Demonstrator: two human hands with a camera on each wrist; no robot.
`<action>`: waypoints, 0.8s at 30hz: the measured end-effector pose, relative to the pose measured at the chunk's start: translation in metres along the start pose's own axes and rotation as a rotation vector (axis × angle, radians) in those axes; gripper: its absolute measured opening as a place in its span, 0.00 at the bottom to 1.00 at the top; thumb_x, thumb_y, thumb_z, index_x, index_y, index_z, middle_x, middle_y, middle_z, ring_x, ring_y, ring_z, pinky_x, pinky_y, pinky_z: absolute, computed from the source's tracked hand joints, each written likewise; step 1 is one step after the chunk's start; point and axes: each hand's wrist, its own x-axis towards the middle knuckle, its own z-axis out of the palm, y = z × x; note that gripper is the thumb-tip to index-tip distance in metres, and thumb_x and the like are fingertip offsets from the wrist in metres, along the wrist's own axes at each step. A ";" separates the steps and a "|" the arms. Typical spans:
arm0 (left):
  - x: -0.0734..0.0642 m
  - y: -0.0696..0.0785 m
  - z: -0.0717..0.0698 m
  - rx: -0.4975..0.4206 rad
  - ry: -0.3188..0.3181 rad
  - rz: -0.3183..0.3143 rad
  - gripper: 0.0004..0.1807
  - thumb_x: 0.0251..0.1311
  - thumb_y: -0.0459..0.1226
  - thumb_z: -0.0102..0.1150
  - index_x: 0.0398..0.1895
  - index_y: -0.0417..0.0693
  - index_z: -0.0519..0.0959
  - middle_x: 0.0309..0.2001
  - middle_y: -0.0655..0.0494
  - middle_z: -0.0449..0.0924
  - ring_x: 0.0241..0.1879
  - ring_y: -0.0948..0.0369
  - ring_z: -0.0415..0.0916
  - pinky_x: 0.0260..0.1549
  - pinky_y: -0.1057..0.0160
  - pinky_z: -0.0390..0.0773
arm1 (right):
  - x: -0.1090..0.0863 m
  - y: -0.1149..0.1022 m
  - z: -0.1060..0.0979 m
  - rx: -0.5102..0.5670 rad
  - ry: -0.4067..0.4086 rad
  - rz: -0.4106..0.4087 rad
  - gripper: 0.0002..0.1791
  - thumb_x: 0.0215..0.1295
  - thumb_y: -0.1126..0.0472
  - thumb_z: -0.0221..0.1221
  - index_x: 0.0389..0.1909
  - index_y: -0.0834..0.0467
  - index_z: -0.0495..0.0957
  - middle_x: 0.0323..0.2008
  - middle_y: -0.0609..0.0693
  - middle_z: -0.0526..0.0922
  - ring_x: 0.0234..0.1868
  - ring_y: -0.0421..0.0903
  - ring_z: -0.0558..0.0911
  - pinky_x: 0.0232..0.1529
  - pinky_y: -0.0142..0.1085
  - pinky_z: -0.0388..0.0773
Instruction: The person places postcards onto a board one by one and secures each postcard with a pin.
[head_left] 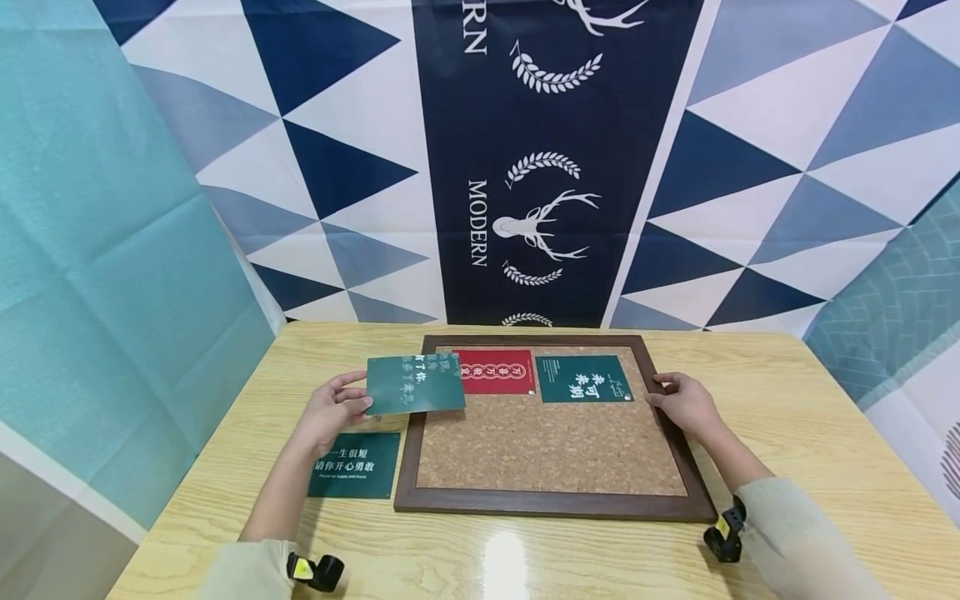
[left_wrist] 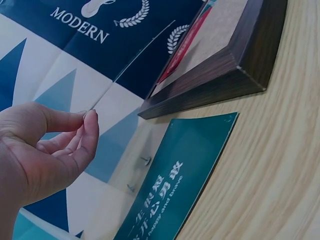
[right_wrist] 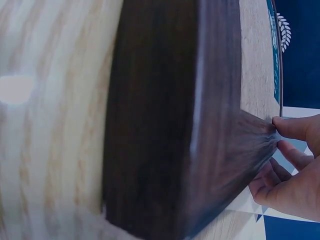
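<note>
My left hand (head_left: pixel 328 414) pinches a dark green card (head_left: pixel 414 396) with white writing, thumb and fingers at its left edge. The card is raised and tilted over the upper left of a brown-framed cork board (head_left: pixel 551 450). Seen in the left wrist view, the pinched card (left_wrist: pixel 131 64) appears nearly edge-on. With its fingertips, my right hand (head_left: pixel 681 403) grips the right side of the board's frame (right_wrist: pixel 220 125). On the cork lie a red card (head_left: pixel 497 372), partly hidden by the held card, and another green card (head_left: pixel 583 379), both along the top.
Left of the board, another green card (head_left: pixel 360 467) lies on the wooden table (head_left: pixel 780 400), partly behind the left forearm. Two small push pins, one nearer (left_wrist: pixel 145 160), stand beside that card. A patterned cloth (head_left: pixel 352 167) hangs behind the table.
</note>
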 end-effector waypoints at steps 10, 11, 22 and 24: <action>-0.003 0.000 0.012 -0.024 -0.036 0.003 0.28 0.61 0.27 0.52 0.66 0.41 0.62 0.45 0.46 0.70 0.32 0.64 0.75 0.40 0.60 0.82 | 0.000 0.000 -0.001 0.020 -0.009 0.006 0.30 0.67 0.59 0.53 0.64 0.72 0.59 0.54 0.75 0.67 0.49 0.65 0.74 0.42 0.49 0.77; -0.003 0.001 0.013 -0.026 -0.040 0.004 0.28 0.61 0.27 0.53 0.66 0.41 0.62 0.46 0.46 0.70 0.32 0.63 0.75 0.40 0.60 0.82 | 0.000 0.000 -0.001 0.020 -0.009 0.007 0.30 0.67 0.59 0.52 0.64 0.72 0.59 0.54 0.74 0.67 0.49 0.65 0.74 0.42 0.49 0.77; -0.006 0.001 0.025 -0.051 -0.075 0.020 0.28 0.60 0.25 0.53 0.65 0.40 0.62 0.43 0.46 0.71 0.31 0.63 0.75 0.38 0.60 0.82 | 0.001 0.001 0.001 0.027 -0.008 0.010 0.30 0.67 0.59 0.52 0.64 0.72 0.60 0.54 0.74 0.68 0.49 0.64 0.74 0.40 0.45 0.78; -0.007 0.001 0.027 -0.050 -0.080 0.024 0.28 0.60 0.26 0.53 0.65 0.40 0.62 0.43 0.46 0.71 0.31 0.63 0.75 0.38 0.61 0.82 | 0.001 0.001 0.000 0.025 -0.008 0.008 0.30 0.66 0.59 0.52 0.64 0.72 0.60 0.53 0.74 0.68 0.49 0.64 0.74 0.40 0.46 0.78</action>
